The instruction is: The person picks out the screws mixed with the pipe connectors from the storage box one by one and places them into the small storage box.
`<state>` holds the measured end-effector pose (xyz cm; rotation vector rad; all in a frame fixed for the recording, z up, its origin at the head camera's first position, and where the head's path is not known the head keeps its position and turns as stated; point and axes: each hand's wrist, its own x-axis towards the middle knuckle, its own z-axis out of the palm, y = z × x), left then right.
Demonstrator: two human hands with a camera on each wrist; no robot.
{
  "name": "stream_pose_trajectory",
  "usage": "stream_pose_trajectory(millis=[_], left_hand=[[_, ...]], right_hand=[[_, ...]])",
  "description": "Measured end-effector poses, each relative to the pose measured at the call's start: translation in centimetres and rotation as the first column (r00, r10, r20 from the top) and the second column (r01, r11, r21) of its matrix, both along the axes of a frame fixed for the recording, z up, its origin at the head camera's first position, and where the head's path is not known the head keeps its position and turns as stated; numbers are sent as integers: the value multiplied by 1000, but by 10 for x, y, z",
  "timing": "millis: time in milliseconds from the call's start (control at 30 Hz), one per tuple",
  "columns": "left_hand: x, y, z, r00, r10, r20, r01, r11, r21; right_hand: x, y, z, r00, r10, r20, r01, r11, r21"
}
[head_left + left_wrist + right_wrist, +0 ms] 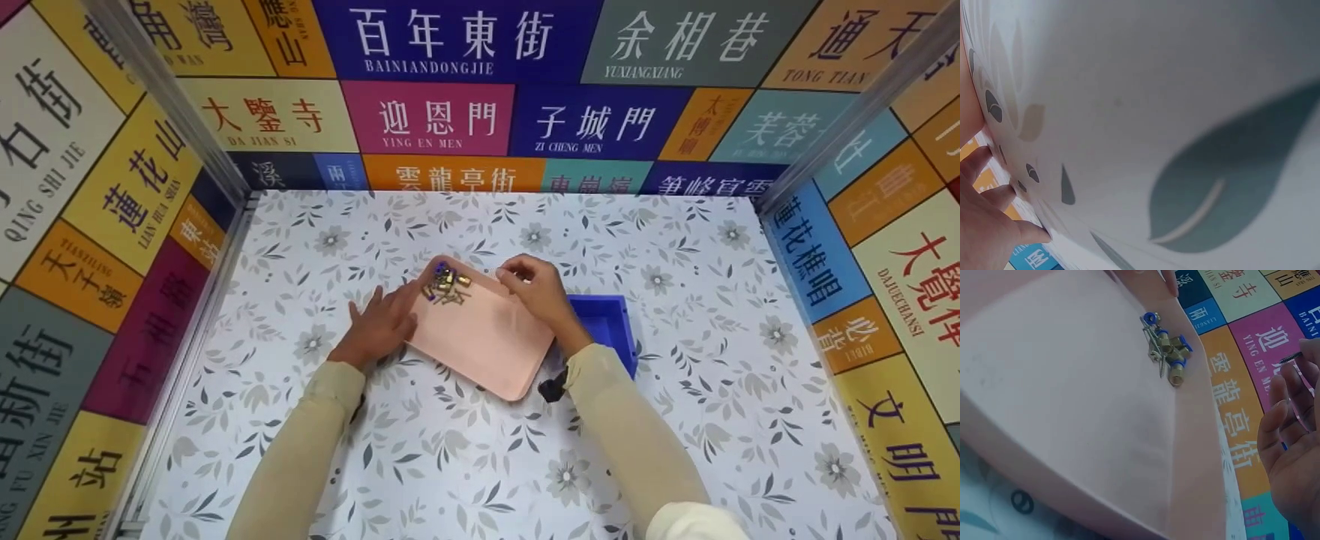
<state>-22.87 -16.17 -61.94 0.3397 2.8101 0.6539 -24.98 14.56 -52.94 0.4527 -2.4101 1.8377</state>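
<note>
A pink tray (480,337) lies at an angle on the table, its far-left corner holding a small pile of brass fittings with blue rings (1176,354) and several long screws (1157,343). Against the tray's left side rests my left hand (379,322), with fingers spread; in the left wrist view its fingertips (1033,232) are at the patterned tabletop. My right hand (536,285) is over the tray's far-right side. Between its thumb and finger it pinches a dark screw (1291,358), which shows in the right wrist view only.
A blue tray (626,330) stands just right of the pink one, partly hidden behind my right forearm. The table (420,465) has a leaf-and-flower cover. Panels with printed signs (439,120) enclose its back and both sides.
</note>
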Motion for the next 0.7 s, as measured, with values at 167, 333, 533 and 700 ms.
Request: stream_pose_trajectory(millis=[167, 333, 533, 700], left_hand=[[1, 1, 1, 1000, 7, 30, -8, 1000, 11], [1, 2, 2, 999, 19, 40, -19, 1000, 12], [2, 2, 3, 1000, 21, 15, -21, 1000, -2], [1, 3, 3, 1000, 20, -5, -20, 1000, 5]], right_hand=[[4, 13, 7, 1000, -22, -4, 22, 1000, -1], [4, 26, 12, 998, -52, -21, 52, 999, 9], [6, 41, 15, 996, -92, -10, 92, 996, 12], [9, 53, 18, 994, -95, -45, 95, 995, -13]])
